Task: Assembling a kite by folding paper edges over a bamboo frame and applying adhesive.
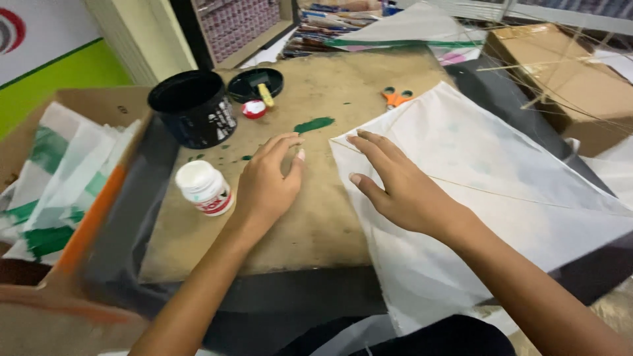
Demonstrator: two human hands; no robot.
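A white paper kite (488, 191) with thin stick spars lies on the right part of a brown board (310, 224). My right hand (395, 184) rests flat on the kite's left corner, fingers spread. My left hand (267, 181) lies palm down on the bare board just left of the kite's edge, holding nothing, its fingertips near a green paint smear (314, 124). A small white glue bottle (204, 188) stands to the left of my left hand.
A black pot (194, 109) and its black lid (256, 84) sit at the board's far left. Orange scissors (396, 97) lie at the far edge. Finished green-and-white kites (59, 178) are stacked on the left; cardboard boxes (567, 72) stand at the right.
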